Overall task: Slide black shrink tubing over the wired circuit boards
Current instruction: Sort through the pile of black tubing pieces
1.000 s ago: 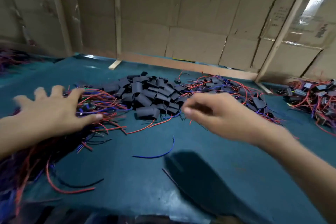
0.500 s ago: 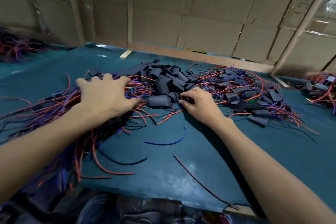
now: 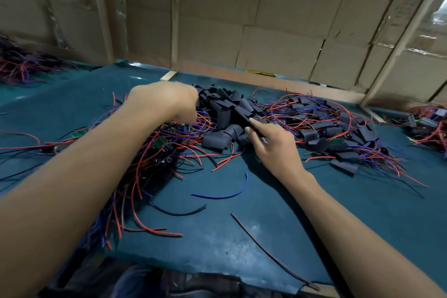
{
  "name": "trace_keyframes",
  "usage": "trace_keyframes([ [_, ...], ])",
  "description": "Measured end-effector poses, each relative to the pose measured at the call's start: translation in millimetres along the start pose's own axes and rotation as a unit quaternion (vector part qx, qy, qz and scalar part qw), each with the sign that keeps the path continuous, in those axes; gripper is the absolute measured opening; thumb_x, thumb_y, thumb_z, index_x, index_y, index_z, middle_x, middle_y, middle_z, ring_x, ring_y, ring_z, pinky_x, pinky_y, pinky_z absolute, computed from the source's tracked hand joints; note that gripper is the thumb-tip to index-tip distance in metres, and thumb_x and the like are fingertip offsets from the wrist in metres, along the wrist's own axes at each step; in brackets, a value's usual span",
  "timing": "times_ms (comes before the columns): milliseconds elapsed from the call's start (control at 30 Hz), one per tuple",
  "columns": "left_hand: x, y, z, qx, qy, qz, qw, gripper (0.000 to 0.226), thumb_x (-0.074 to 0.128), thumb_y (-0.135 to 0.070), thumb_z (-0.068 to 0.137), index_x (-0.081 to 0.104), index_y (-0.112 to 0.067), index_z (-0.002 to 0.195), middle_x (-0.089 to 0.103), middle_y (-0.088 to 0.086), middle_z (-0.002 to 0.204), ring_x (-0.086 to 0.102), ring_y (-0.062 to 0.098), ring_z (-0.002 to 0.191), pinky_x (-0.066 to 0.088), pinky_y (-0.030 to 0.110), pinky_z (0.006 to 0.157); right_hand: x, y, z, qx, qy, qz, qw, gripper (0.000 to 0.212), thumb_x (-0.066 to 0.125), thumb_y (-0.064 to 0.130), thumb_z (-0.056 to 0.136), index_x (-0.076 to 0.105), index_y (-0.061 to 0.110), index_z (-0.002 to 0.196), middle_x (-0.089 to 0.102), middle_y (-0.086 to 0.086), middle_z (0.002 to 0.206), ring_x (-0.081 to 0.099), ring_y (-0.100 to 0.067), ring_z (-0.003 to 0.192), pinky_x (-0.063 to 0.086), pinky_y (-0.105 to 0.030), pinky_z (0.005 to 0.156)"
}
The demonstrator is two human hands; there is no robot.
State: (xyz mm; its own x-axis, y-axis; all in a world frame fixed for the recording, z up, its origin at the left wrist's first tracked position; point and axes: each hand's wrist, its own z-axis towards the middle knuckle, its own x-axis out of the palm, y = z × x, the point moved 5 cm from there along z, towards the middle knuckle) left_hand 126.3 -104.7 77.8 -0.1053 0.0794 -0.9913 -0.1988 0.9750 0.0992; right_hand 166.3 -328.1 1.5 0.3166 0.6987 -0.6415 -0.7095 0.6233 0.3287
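A heap of short black shrink tubing pieces (image 3: 225,109) lies mid-table on the teal mat. Left of it sprawls a tangle of wired circuit boards (image 3: 159,150) with red, blue and black leads and small green boards. My left hand (image 3: 164,101) hovers over the tangle's far end, blurred, its fingers curled down into the wires. My right hand (image 3: 271,145) is at the heap's near edge, where thumb and index finger pinch one black tube (image 3: 242,112) that angles up and left.
Boards with tubing on them (image 3: 333,130) spread to the right of the heap. More wire piles lie at the far right (image 3: 428,126) and far left (image 3: 21,65). Loose wire offcuts (image 3: 225,195) lie on the mat near me. Cardboard walls (image 3: 266,31) close the back.
My left hand rose off the wire tangle and moved toward the tubing heap, fingers curling. My right hand lifted a black tube out of the heap's near edge.
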Motion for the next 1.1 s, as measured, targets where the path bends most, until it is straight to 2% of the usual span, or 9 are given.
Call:
trace_keyframes([
  [67,-5,-3,6,-0.025,-0.057,-0.019,0.998,0.005,0.054,-0.011,0.085,0.059,-0.012,0.084,0.060,0.010,0.087,0.060,0.034,0.082,0.055,0.047,0.082,1,1,-1,-0.001,0.005,-0.002,1.000,0.034,0.070,0.021,0.097,0.070,0.006,0.127,0.072,-0.016,0.090,0.065,-0.035,0.084,0.052,-0.041,0.076],
  [133,1,-6,9,-0.049,-0.100,-0.041,0.993,0.007,0.052,-0.005,0.086,0.057,-0.009,0.090,0.053,0.010,0.086,0.055,0.033,0.082,0.047,0.044,0.076,4,1,0,-0.006,0.024,0.008,1.000,0.038,0.069,0.025,0.097,0.068,0.009,0.132,0.063,-0.015,0.084,0.059,-0.034,0.082,0.049,-0.040,0.075],
  [233,34,-11,10,-0.085,-0.145,0.008,0.986,0.027,0.052,-0.021,0.094,0.061,-0.013,0.118,0.054,0.017,0.120,0.047,0.039,0.115,0.036,0.051,0.096,5,2,-2,-0.035,0.050,0.015,0.998,0.040,0.071,0.024,0.095,0.068,0.009,0.132,0.057,-0.017,0.085,0.057,-0.035,0.083,0.048,-0.042,0.076],
  [400,59,-10,13,-0.001,-0.261,0.137,0.955,0.030,0.048,-0.035,0.094,0.063,-0.019,0.114,0.056,0.012,0.117,0.050,0.037,0.109,0.038,0.049,0.089,5,-1,-5,-0.024,0.071,0.040,0.996,0.045,0.067,0.028,0.099,0.062,0.008,0.138,0.057,-0.015,0.096,0.055,-0.030,0.094,0.044,-0.034,0.087],
  [633,59,14,13,0.104,-0.305,0.172,0.931,0.025,0.059,-0.029,0.092,0.069,-0.007,0.100,0.063,0.017,0.099,0.058,0.039,0.089,0.046,0.049,0.074,-10,-8,-15,-0.011,0.077,0.053,0.996,0.046,0.067,0.027,0.098,0.062,0.001,0.135,0.063,-0.014,0.107,0.059,-0.028,0.102,0.047,-0.035,0.091],
  [833,57,1,21,0.068,-0.262,0.144,0.952,0.041,0.032,-0.042,0.106,0.060,-0.022,0.128,0.060,0.006,0.124,0.050,0.035,0.115,0.033,0.049,0.097,-1,-8,-9,-0.044,0.082,0.047,0.995,0.045,0.076,0.022,0.092,0.067,0.000,0.130,0.068,-0.016,0.110,0.063,-0.034,0.102,0.050,-0.042,0.094],
  [900,54,-21,13,0.115,-0.316,0.148,0.930,0.041,0.034,-0.044,0.106,0.064,-0.023,0.124,0.065,0.005,0.117,0.054,0.033,0.110,0.032,0.047,0.096,0,-10,-8,-0.053,0.067,0.042,0.995,0.045,0.078,0.023,0.090,0.068,0.000,0.128,0.069,-0.015,0.110,0.065,-0.034,0.100,0.052,-0.043,0.092],
  [1000,54,-54,-9,0.246,-0.418,0.161,0.860,0.036,0.046,-0.040,0.104,0.071,-0.019,0.118,0.067,0.005,0.089,0.062,0.031,0.084,0.043,0.039,0.073,-2,-10,-8,-0.066,0.034,0.046,0.996,0.042,0.081,0.019,0.087,0.071,-0.001,0.122,0.070,-0.014,0.105,0.067,-0.030,0.093,0.052,-0.033,0.089],
  [1100,58,-67,-20,0.341,-0.413,0.133,0.834,0.042,0.045,-0.041,0.102,0.069,-0.013,0.123,0.063,0.007,0.084,0.062,0.030,0.075,0.045,0.037,0.063,-6,-10,-8,-0.072,0.011,0.065,0.995,0.040,0.082,0.016,0.085,0.071,-0.002,0.120,0.070,-0.014,0.102,0.067,-0.024,0.091,0.045,-0.018,0.089],
])
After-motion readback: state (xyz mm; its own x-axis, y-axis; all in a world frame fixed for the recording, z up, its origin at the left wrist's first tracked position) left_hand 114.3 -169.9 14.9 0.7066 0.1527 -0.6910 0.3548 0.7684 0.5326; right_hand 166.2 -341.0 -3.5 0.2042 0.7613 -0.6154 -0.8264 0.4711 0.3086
